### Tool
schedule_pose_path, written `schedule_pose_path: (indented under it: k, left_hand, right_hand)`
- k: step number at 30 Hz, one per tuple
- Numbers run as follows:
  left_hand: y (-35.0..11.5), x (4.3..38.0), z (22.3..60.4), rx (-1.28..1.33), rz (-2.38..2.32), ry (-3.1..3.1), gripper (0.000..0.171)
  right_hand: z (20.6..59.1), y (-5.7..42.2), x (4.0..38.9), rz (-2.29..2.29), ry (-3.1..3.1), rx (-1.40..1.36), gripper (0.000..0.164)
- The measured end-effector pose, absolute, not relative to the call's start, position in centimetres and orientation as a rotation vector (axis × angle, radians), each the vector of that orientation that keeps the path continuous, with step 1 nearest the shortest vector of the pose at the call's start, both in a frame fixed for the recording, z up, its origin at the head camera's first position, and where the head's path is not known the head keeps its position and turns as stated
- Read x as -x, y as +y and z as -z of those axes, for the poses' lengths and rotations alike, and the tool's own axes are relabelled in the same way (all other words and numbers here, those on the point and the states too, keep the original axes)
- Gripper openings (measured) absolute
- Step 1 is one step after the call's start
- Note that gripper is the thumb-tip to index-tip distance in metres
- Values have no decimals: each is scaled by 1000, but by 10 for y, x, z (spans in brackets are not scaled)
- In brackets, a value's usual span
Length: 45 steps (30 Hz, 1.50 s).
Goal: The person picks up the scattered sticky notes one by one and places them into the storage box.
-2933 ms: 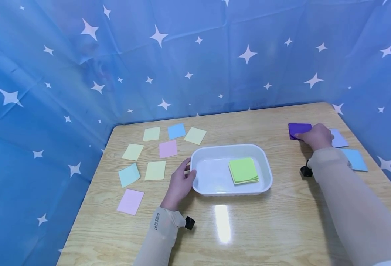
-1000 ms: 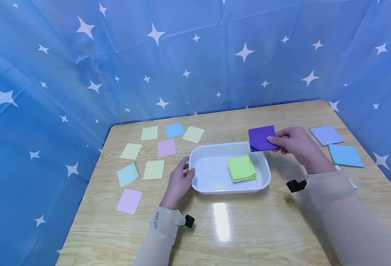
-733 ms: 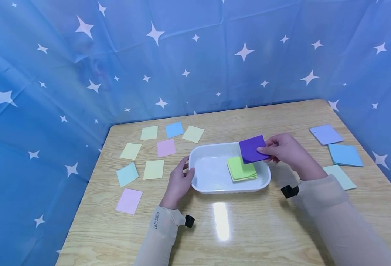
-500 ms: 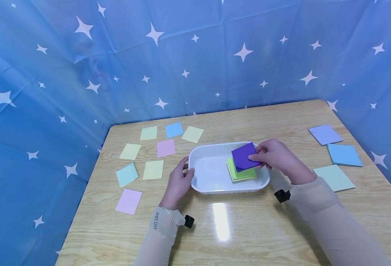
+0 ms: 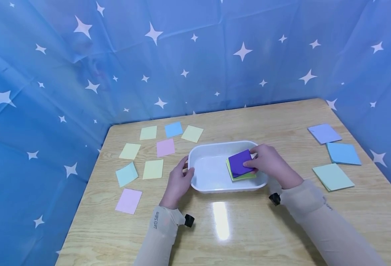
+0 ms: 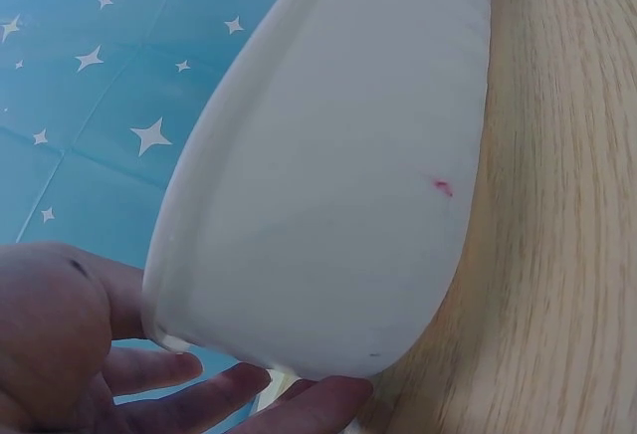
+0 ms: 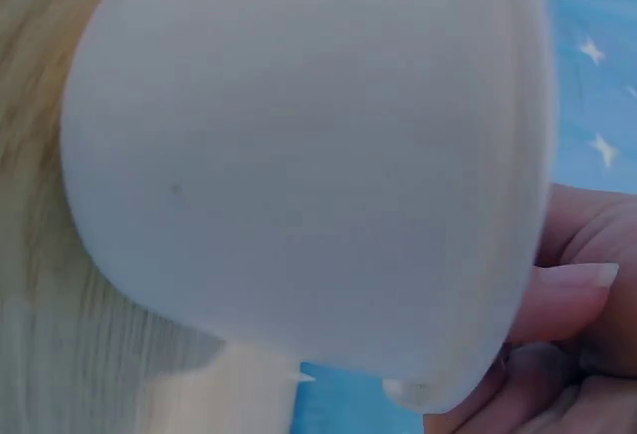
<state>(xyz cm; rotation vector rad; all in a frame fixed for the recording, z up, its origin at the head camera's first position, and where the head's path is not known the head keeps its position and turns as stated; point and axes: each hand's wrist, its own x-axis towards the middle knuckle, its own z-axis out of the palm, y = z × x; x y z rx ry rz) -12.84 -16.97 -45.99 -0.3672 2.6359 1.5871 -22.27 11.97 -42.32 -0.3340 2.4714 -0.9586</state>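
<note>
Left hand (image 5: 177,184) grips tray (image 5: 212,170), left end; right hand (image 5: 269,162) pinches purple sheets (image 5: 238,164), right edge.

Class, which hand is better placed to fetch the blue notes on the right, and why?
Probably the right hand: it is nearer the blue notes, though it must first release the purple notes. The left hand holds the tray at its left end.

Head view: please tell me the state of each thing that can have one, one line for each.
White container: upright, open-topped, partly filled
Green notes: inside the container, partly covered
Purple notes: pinched, over the green notes; contact unclear
Left hand: holding the container's left end
Right hand: pinching purple notes
Eight notes at left: flat, spread out
Notes at right: lying flat
Blue cloth: hung, creased
</note>
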Motion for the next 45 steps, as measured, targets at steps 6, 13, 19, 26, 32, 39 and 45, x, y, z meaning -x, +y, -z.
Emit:
schedule_pose_path:
  k: [6,13,19,26,32,39,45]
  left_hand:
    - [-170,129,462,382,-1583,2631,53]
    - [-169,129,461,384,-1583,2627,53]
    - [-169,129,461,362,-1582,2638,53]
    - [-170,128,461,367,-1585,2634,53]
    - [-171,129,461,362,-1593,2637,53]
    - [-171,129,460,361,-1591,2635,52]
    - [-169,128,459,357,-1586,2645,52]
  right_hand:
    - [425,108,215,743,2636,413,25]
    - [424,101,210,618,2678,439,15]
    - [427,98,208,490,2751,540,17]
    - [428,96,208,410,2767,560,14]
    - [425,94,206,363,2812,568,15]
    - [419,99,204,458,2795,510,22]
    - [413,107,203,546,2764,429,25]
